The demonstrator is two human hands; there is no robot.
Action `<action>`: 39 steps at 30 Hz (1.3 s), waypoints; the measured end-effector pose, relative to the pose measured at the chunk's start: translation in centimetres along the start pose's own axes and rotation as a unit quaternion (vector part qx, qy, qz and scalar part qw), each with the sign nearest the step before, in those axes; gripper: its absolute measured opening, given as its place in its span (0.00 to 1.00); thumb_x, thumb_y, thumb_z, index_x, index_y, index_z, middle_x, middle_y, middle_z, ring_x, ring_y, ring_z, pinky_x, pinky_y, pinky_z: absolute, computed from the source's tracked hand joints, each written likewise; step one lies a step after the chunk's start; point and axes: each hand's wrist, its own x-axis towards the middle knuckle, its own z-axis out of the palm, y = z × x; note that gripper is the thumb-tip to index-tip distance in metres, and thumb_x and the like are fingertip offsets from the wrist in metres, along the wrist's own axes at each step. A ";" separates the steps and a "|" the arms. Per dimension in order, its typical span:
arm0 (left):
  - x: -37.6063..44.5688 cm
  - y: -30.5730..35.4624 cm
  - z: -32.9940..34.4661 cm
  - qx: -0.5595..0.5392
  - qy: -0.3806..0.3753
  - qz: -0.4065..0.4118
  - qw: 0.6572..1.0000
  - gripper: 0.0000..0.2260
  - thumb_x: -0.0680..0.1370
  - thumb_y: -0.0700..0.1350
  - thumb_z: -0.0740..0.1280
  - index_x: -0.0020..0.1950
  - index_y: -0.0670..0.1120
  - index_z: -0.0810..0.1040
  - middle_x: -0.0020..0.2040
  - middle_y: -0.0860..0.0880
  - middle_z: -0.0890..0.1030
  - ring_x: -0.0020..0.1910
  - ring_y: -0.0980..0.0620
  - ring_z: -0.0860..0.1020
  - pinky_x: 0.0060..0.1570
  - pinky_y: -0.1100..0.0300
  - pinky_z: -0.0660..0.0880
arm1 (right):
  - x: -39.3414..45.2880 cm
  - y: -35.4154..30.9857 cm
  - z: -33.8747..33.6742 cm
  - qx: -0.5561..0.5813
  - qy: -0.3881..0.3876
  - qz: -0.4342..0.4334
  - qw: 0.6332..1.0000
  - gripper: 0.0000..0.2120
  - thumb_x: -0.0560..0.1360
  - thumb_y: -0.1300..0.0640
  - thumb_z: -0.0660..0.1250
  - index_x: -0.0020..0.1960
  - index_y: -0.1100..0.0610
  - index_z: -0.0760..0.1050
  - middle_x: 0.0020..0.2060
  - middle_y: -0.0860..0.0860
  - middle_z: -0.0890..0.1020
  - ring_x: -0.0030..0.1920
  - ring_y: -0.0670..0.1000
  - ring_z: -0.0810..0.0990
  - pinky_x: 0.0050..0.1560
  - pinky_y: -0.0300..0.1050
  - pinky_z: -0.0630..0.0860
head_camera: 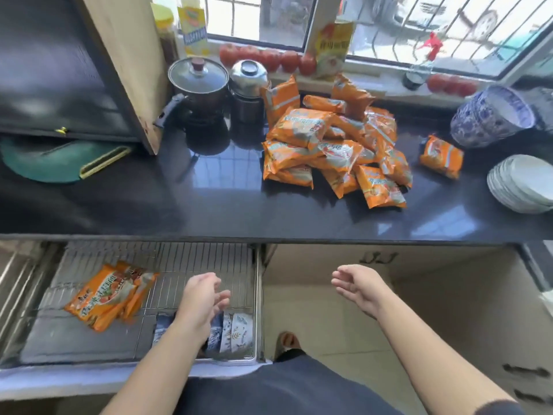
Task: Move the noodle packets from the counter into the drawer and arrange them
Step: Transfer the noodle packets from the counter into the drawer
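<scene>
A heap of several orange noodle packets [335, 145] lies on the dark counter [179, 199], right of centre, and one lone packet [441, 157] sits apart to its right. Below the counter an open drawer with a wire rack [209, 259] holds a few orange packets [110, 295] at its left. My left hand [203, 298] hovers over the drawer's right part, fingers relaxed and empty. In front of the cabinet to the right of the drawer, my right hand [356, 286] is also relaxed and holds nothing.
A black pot with a glass lid [197, 82] and a steel container [248, 85] stand left of the heap. A blue-patterned bowl [490, 115] and stacked white plates [523, 184] occupy the counter's right end. Patterned dishes [233, 330] stand at the drawer's front right. Tomatoes line the windowsill.
</scene>
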 end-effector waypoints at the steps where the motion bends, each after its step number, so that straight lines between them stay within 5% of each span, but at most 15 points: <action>1: -0.5 0.2 1.0 -0.009 0.006 0.011 1.000 0.09 0.84 0.39 0.61 0.65 0.41 0.72 0.58 0.40 0.76 0.50 0.44 0.80 0.47 0.52 0.80 | 0.8 -1.4 -1.2 0.003 -0.004 -0.008 1.000 0.05 0.82 0.62 0.63 0.50 0.60 0.77 0.44 0.56 0.83 0.43 0.54 0.83 0.45 0.46 0.78; 6: -1.8 -0.7 5.1 -0.051 0.049 0.015 0.997 0.11 0.84 0.39 0.62 0.66 0.39 0.72 0.60 0.39 0.76 0.54 0.41 0.81 0.44 0.51 0.80 | 6.7 -11.1 -8.2 0.058 0.051 -0.066 0.995 0.06 0.83 0.63 0.60 0.50 0.62 0.75 0.42 0.56 0.80 0.39 0.52 0.80 0.39 0.43 0.77; 10: -2.6 -1.9 8.1 -0.076 0.080 0.000 0.994 0.12 0.84 0.38 0.62 0.67 0.37 0.72 0.54 0.40 0.76 0.52 0.40 0.81 0.42 0.51 0.78 | 12.3 -19.1 -12.7 0.143 0.113 -0.092 0.979 0.04 0.82 0.64 0.59 0.53 0.63 0.72 0.40 0.57 0.78 0.35 0.51 0.78 0.23 0.37 0.76; 12: -3.3 -2.1 9.5 -0.074 0.086 -0.007 0.994 0.10 0.84 0.38 0.61 0.65 0.37 0.72 0.55 0.39 0.75 0.50 0.41 0.80 0.45 0.51 0.79 | 14.6 -21.7 -13.2 0.163 0.091 -0.064 0.980 0.05 0.83 0.60 0.60 0.53 0.62 0.72 0.40 0.56 0.77 0.32 0.50 0.78 0.21 0.35 0.74; 15: -3.9 -2.2 10.9 -0.072 0.095 -0.007 0.993 0.10 0.84 0.38 0.61 0.64 0.37 0.72 0.55 0.39 0.76 0.50 0.41 0.80 0.46 0.50 0.79 | 17.3 -23.6 -11.9 0.170 -0.018 0.004 0.985 0.19 0.82 0.46 0.65 0.62 0.62 0.72 0.45 0.54 0.78 0.26 0.46 0.79 0.19 0.35 0.73; 20: -4.3 -1.5 11.4 -0.060 0.109 -0.004 0.992 0.09 0.84 0.39 0.62 0.63 0.37 0.73 0.57 0.37 0.77 0.52 0.40 0.81 0.47 0.49 0.80 | 18.5 -25.1 -8.7 0.229 -0.053 0.038 0.971 0.19 0.82 0.43 0.64 0.52 0.61 0.72 0.43 0.54 0.78 0.32 0.45 0.77 0.24 0.32 0.74; 25: -4.6 -1.0 11.9 -0.059 0.103 -0.005 0.993 0.06 0.84 0.39 0.62 0.60 0.40 0.74 0.59 0.37 0.78 0.55 0.38 0.81 0.52 0.47 0.80 | 19.7 -25.7 -8.8 0.289 -0.003 0.026 0.957 0.12 0.84 0.53 0.62 0.49 0.61 0.73 0.43 0.53 0.79 0.36 0.47 0.78 0.23 0.35 0.74; 29: -4.6 -1.0 12.4 -0.064 0.077 -0.018 0.995 0.07 0.83 0.39 0.63 0.60 0.40 0.76 0.59 0.36 0.78 0.53 0.38 0.81 0.52 0.46 0.80 | 16.6 -25.1 -10.3 0.273 0.038 -0.112 0.955 0.11 0.82 0.55 0.60 0.59 0.59 0.77 0.47 0.53 0.82 0.38 0.48 0.82 0.33 0.39 0.79; 33: -4.6 -1.1 12.6 -0.059 0.050 -0.023 0.997 0.09 0.83 0.38 0.64 0.62 0.38 0.77 0.56 0.36 0.79 0.51 0.40 0.81 0.52 0.47 0.79 | 9.4 -21.3 -11.5 0.208 0.057 -0.243 0.946 0.09 0.80 0.60 0.59 0.50 0.56 0.78 0.43 0.53 0.84 0.39 0.50 0.84 0.37 0.44 0.80; 36: -4.8 -1.5 13.2 -0.078 0.020 -0.045 0.996 0.12 0.83 0.40 0.65 0.63 0.36 0.78 0.56 0.36 0.81 0.49 0.40 0.82 0.52 0.47 0.79 | 3.7 -15.6 -10.4 0.130 0.009 -0.270 0.954 0.09 0.79 0.64 0.62 0.48 0.56 0.80 0.40 0.50 0.87 0.40 0.51 0.85 0.39 0.43 0.80; 39: -5.8 -1.4 14.1 -0.125 -0.063 -0.077 0.987 0.15 0.83 0.48 0.65 0.64 0.39 0.78 0.60 0.36 0.83 0.53 0.40 0.84 0.58 0.45 0.78 | -0.1 -9.6 -7.2 0.017 -0.078 -0.271 0.959 0.09 0.79 0.64 0.64 0.52 0.58 0.84 0.49 0.52 0.88 0.50 0.53 0.86 0.49 0.48 0.80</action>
